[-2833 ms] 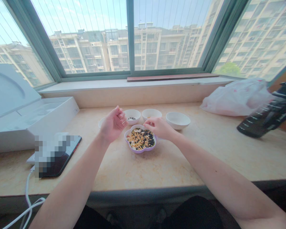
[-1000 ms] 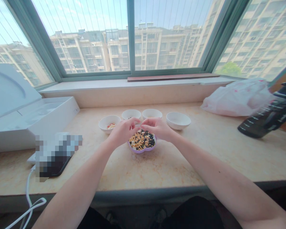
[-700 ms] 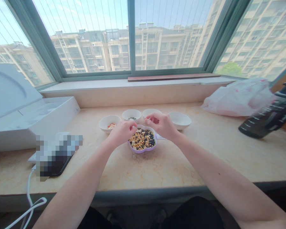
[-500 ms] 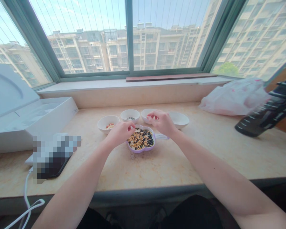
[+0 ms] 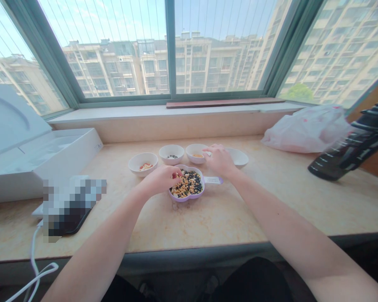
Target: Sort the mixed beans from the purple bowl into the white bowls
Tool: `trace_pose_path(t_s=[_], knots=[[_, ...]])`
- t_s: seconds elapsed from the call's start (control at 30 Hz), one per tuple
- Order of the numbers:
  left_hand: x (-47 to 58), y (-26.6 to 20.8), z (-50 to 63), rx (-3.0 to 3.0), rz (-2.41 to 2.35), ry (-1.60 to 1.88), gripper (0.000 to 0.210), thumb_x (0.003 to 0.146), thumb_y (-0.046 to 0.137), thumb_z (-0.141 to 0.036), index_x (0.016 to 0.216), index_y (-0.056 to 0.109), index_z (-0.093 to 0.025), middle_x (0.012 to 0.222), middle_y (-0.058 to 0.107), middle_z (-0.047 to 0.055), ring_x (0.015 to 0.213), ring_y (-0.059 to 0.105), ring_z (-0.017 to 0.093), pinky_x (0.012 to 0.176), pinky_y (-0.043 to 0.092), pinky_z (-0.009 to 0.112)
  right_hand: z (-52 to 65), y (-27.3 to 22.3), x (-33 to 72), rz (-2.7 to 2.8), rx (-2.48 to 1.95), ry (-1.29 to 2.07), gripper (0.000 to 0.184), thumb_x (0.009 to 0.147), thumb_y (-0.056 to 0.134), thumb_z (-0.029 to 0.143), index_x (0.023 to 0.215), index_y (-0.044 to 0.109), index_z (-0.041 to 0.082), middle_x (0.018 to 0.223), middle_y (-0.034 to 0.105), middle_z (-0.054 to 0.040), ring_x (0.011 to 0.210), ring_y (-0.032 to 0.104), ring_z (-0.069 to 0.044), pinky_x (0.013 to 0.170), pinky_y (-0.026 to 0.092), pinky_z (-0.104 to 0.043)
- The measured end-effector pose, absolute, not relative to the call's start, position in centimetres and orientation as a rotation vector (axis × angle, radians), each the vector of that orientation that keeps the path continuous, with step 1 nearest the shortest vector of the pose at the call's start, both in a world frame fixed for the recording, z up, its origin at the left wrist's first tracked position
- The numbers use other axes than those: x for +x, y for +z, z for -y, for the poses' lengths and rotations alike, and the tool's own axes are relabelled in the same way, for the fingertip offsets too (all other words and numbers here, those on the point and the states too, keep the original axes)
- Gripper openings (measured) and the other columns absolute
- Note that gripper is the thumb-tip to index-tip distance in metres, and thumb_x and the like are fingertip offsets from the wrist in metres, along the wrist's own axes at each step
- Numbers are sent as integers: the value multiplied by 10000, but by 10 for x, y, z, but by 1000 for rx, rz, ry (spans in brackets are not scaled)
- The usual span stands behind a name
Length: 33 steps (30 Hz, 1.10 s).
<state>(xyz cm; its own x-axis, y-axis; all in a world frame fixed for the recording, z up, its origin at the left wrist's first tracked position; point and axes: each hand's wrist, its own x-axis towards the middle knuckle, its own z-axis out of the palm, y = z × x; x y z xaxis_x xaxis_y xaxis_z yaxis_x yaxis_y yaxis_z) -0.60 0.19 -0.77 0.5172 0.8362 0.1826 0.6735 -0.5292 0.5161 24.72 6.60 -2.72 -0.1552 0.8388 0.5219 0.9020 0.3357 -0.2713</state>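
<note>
A purple scalloped dish (image 5: 189,198) holds mixed black beans, yellow beans and paler pieces. Over its left rim is my left hand (image 5: 160,181), thumb and fingertips pinched together; whatever they hold is too small to make out. My right hand (image 5: 221,160) hovers behind the dish, between two bowls, with its fingers bent together and their tips partly hidden. Yellow beans lie in the white bowl (image 5: 195,147) by those fingertips. Partly behind the same hand stands the rightmost white bowl (image 5: 241,157). Dark beans are in another white bowl (image 5: 171,148); the leftmost bowl (image 5: 135,167) has reddish and pale pieces.
A labelled tag or handle (image 5: 213,180) extends right of the dish. An open white box (image 5: 66,151) and a blurred-out dark device (image 5: 78,222) with a white cable (image 5: 34,251) lie left. At right are a plastic bag (image 5: 302,130) and a leaning black bottle (image 5: 337,155).
My right hand has moved to the right from over the yellow-bean bowl, uncovering its contents. My left hand has shifted slightly right and down over the purple dish.
</note>
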Motion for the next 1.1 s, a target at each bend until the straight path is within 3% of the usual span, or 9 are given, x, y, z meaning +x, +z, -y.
trace_pose_path(t_s=[0.2, 0.33, 0.47, 0.77, 1.1], knots=[[1, -6, 2, 2445, -1154, 617, 123, 822, 637, -204, 852, 755, -216, 819, 725, 31, 684, 618, 168, 603, 435, 264, -56, -19, 237, 2042, -1381, 10, 217, 928, 582, 269, 970, 769, 168, 1020, 743, -110, 973, 644, -254, 893, 452, -372], [11, -9, 5, 2524, -1053, 562, 114, 816, 669, -209, 899, 747, -214, 900, 700, 44, 737, 621, 175, 655, 459, 283, -43, -13, 225, 2076, -1275, 221, 217, 926, 592, 306, 933, 772, 184, 952, 764, -70, 793, 645, -188, 747, 459, -308], [17, -11, 8, 2533, -956, 538, 88, 762, 682, -122, 748, 704, -205, 747, 648, 29, 710, 587, 179, 589, 400, 277, -31, -10, 216, 2157, -1210, 338, 221, 911, 589, 306, 884, 777, 192, 785, 740, -39, 679, 600, -162, 630, 411, -281], [17, -9, 10, 2461, -1034, 455, 171, 721, 631, -64, 624, 591, -199, 609, 574, -7, 570, 488, 145, 532, 303, 284, -29, -11, 214, 2187, -1159, 392, 226, 900, 577, 297, 869, 775, 194, 707, 700, -26, 646, 574, -150, 602, 382, -267], [19, -15, 6, 2517, -1000, 411, 138, 759, 608, -109, 670, 671, -194, 699, 672, 28, 675, 566, 173, 609, 403, 290, -28, -13, 210, 2198, -1125, 421, 229, 906, 582, 300, 869, 775, 182, 704, 691, -28, 631, 556, -138, 595, 367, -262]])
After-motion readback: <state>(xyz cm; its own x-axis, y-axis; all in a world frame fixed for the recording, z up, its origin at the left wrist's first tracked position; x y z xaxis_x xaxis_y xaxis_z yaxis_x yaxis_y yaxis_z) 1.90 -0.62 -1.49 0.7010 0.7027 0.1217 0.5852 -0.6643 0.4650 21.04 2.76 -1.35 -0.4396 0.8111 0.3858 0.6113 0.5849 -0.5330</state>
